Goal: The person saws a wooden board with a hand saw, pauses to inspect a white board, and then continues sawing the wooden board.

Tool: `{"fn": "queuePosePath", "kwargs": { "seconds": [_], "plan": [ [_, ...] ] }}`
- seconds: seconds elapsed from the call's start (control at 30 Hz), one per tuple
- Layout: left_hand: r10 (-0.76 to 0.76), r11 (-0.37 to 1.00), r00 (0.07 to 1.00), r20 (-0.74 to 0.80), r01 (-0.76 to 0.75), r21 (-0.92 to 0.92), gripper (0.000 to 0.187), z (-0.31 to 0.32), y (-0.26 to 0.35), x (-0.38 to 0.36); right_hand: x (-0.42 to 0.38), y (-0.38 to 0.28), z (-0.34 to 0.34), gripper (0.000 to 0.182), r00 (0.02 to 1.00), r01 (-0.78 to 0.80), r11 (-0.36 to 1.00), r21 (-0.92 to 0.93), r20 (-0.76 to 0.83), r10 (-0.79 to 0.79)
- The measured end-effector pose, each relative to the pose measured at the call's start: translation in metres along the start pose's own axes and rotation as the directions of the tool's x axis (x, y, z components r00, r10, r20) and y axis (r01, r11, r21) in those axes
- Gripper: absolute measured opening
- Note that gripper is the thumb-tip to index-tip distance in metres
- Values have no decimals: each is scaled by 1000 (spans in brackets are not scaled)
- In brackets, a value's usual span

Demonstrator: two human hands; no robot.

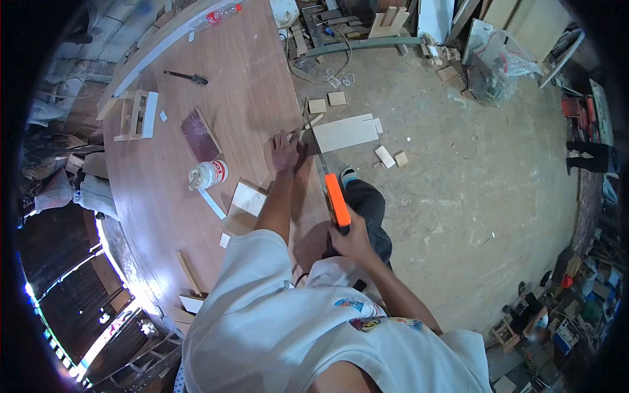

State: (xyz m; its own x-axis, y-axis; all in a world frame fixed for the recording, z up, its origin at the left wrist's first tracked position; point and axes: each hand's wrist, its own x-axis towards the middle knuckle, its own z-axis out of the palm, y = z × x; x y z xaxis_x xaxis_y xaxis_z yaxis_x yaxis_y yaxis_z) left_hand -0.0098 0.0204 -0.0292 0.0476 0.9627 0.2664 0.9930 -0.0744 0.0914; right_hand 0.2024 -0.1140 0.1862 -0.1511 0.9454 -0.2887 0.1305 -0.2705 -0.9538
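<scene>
My right hand (354, 237) is closed round the orange handle of a saw (338, 202), low and just right of the table (252, 92). The blade runs away from me along the table's right edge, its far end pointing at two offcuts (337, 98). My left hand (285, 154) lies palm down at that edge, fingers spread, left of the blade; I cannot tell whether it presses on wood or only on the tabletop. A pale board (347, 133) sits just right of the blade, over the floor (458, 196) in my view; whether the teeth touch it I cannot make out.

On the table, left of my left arm, I have a pale block (249, 198), a white strip (212, 204) and a jar (213, 173), with a dark red slab (200, 134) just beyond. Farther left stands a small wooden frame (150, 116); a dark tool (185, 77) lies beyond it, and a bottle (223, 14) at the far end. Two small blocks (385, 156) lie right of the board, near its near corner.
</scene>
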Motion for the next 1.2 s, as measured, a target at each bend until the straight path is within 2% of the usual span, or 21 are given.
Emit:
{"fn": "queuePosePath", "kwargs": {
  "seconds": [0.07, 0.13, 0.2, 0.23, 0.3, 0.37, 0.43, 0.47, 0.5, 0.57, 0.63, 0.7, 0.73, 0.77, 0.8, 0.83, 0.9, 1.03, 1.13, 1.2],
  "plan": [
    [-25, 1000, 998, -49, 24, -11, 35, 10, -6, -2, 18, 47, 4, 19, 995, 102, 995, -8, 22, -102],
    [-57, 998, 992, -113, 54, -31, 34, 13, -7, 6, 26, 40, 6, 23, 987, 159, 987, -22, 23, -159],
    [88, 993, 994, -69, -93, -74, 33, 1, -6, 4, 16, 11, 10, 23, 996, 6, 1000, -30, -86, -8],
    [87, 994, 994, -73, -92, -67, 33, -12, -3, 4, 11, 8, 13, 23, 997, 11, 1000, -26, -82, -14],
    [116, 986, 993, 20, -113, -119, 31, -30, 8, 4, 6, 4, 20, 21, 991, -2, 1000, 4, -134, 3],
    [97, 987, 995, 10, -94, -132, 33, -19, 3, 2, 11, 1, 14, 21, 994, -52, 999, 3, -97, 52],
    [146, 986, 987, -70, -139, 94, 38, 23, -17, -7, 25, 2, 12, 22, 998, 1, 1000, -25, -56, -2],
    [146, 986, 987, -67, -140, 91, 38, 23, -16, -7, 31, -1, 11, 23, 1000, -2, 999, -35, -31, 1],
    [122, 992, 990, -69, -120, 35, 41, 21, -15, -4, 37, -7, 11, 23, 999, -2, 999, -38, -33, 1],
    [89, 996, 994, -64, -90, -23, 43, 7, -7, -3, 45, -29, 8, 21, 988, -157, 986, -50, 2, 157],
    [46, 988, 999, -7, -46, -148, 44, -16, 3, 2, 53, -48, 6, 21, 985, -170, 983, -72, 18, 172],
    [26, 988, 999, -20, -29, -151, 46, -20, 7, 4, 55, -63, 6, 28, 980, -194, 978, -73, 35, 197],
    [9, 988, 999, -33, -14, -153, 47, -19, 7, 4, 51, -74, 6, 28, 980, -194, 978, -77, 40, 197],
    [3, 988, 1000, -28, -7, -156, 47, -18, 8, 1, 42, -87, 6, 33, 991, -126, 990, -63, 46, 129],
    [-44, 987, 999, -25, 40, -156, 48, -17, 9, 2, 32, -99, 4, 38, 997, -56, 997, -50, 50, 59],
    [-88, 984, 996, -26, 83, -156, 49, -14, 10, 3, 21, -110, 1, 38, 997, -57, 997, -54, 49, 60],
    [-68, 993, 998, -7, 67, -98, 47, -6, 5, 0, -2, -123, -7, 15, 991, -99, 995, 9, 91, 98],
    [18, 998, 1000, -1, -18, 59, 40, 15, -9, -4, -22, -93, -11, 17, 993, -89, 996, -22, 82, 90],
    [-7, 1000, 1000, 29, 7, 5, 44, 18, -10, -4, 5, -27, 8, 19, 993, -95, 995, -21, 63, 96],
    [-18, 998, 1000, 12, 17, 54, 43, 18, -11, 4, 23, -12, 16, 20, 994, 2, 996, -90, 105, 7]
  ]
}}
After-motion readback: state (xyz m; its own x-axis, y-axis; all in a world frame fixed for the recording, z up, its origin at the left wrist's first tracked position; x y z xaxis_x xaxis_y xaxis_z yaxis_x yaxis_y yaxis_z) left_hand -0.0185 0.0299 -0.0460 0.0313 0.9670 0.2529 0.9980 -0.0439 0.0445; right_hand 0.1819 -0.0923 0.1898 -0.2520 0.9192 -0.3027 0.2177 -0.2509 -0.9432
